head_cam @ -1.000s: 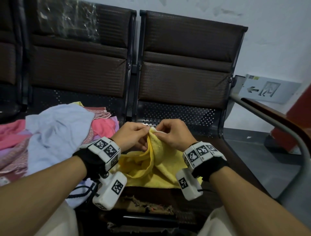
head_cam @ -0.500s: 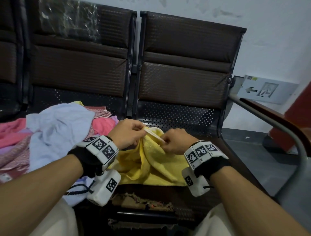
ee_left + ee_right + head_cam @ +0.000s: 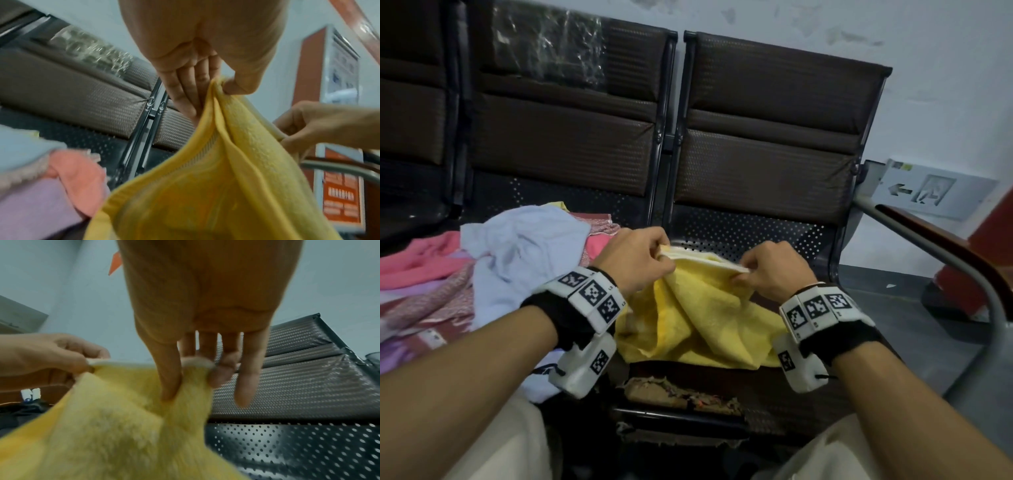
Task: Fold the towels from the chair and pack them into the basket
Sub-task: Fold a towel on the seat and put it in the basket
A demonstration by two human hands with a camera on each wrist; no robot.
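Hands-wise, left hand point(image 3: 635, 260) and right hand point(image 3: 774, 269) each pinch the top hem of the soft yellow terry towel point(image 3: 705, 322), rest drooping below the pinches onto the dark perforated-metal chair seat point(image 3: 750, 229), so I'd tension the hem evenly before folding.

Both forearms reach forward in the lower frame; left hand point(image 3: 635, 262) and right hand point(image 3: 774, 270) each pinch, fingers curled, slightly apart.

Two hands point(image 3: 635, 260) point(image 3: 774, 269), one yellow towel point(image 3: 702, 318), two chairs point(image 3: 767, 144) point(image 3: 558, 137).
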